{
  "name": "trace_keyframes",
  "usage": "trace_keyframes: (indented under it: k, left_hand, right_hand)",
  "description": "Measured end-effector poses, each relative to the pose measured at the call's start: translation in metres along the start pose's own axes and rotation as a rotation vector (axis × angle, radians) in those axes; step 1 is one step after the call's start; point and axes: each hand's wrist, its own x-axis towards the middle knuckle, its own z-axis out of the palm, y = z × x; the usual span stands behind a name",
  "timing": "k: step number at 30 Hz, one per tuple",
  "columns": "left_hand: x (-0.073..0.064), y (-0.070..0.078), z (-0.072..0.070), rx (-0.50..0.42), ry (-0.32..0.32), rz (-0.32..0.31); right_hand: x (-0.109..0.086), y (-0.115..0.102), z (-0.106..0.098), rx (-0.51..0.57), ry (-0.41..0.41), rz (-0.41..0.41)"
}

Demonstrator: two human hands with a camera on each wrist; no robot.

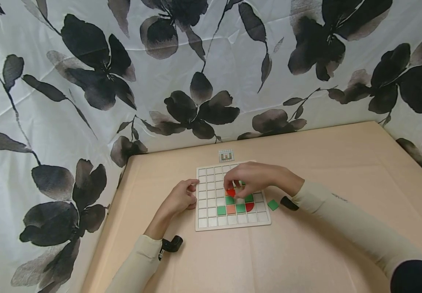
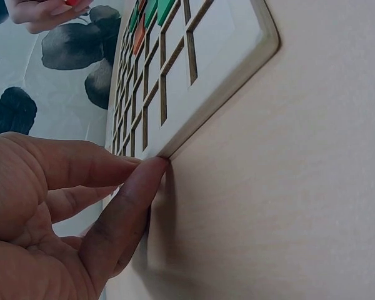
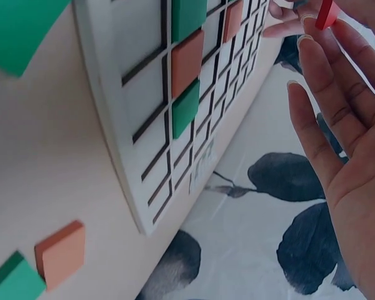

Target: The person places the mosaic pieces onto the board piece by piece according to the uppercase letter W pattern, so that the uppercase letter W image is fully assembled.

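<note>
A white grid board (image 1: 207, 223) lies on the table with green, orange and red tiles in several cells. My left hand (image 1: 180, 197) is at its left edge, where thumb and index finger pinch the rim in the left wrist view. Over the board, my right hand (image 1: 252, 177) pinches a red tile (image 3: 327, 14) between its fingertips, while its other fingers spread loosely. Seated near the board's lower right are a green tile (image 1: 240, 208), an orange tile (image 1: 231, 209) and a red tile with a rounded side (image 1: 249, 207). The right hand covers part of the upper cells.
A loose green tile (image 1: 273, 204) lies just right of the board. The right wrist view also shows a loose orange tile (image 3: 61, 255) beside another green one (image 3: 15, 279). A small patterned grey square (image 1: 226, 155) sits behind the board, before a floral curtain (image 1: 152, 73).
</note>
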Motion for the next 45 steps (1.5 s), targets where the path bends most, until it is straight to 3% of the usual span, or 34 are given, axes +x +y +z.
trace_keyframes:
  k: [10,24,32,45]
  left_hand:
    - [0.000,0.000,0.000,0.003,0.000,0.010]
    - [-0.001,-0.001,0.002,0.015,-0.004,0.028]
    - [0.000,-0.002,0.002,0.017,0.000,0.026]
    - [0.000,-0.004,0.000,0.039,-0.005,0.030]
  right_hand:
    - [0.019,-0.006,0.013,0.007,-0.027,-0.027]
    - [0.038,-0.011,0.032,-0.096,-0.024,-0.038]
    - [0.043,-0.016,0.041,-0.124,0.001,-0.052]
    - [0.055,-0.023,0.055,-0.255,0.059,-0.086]
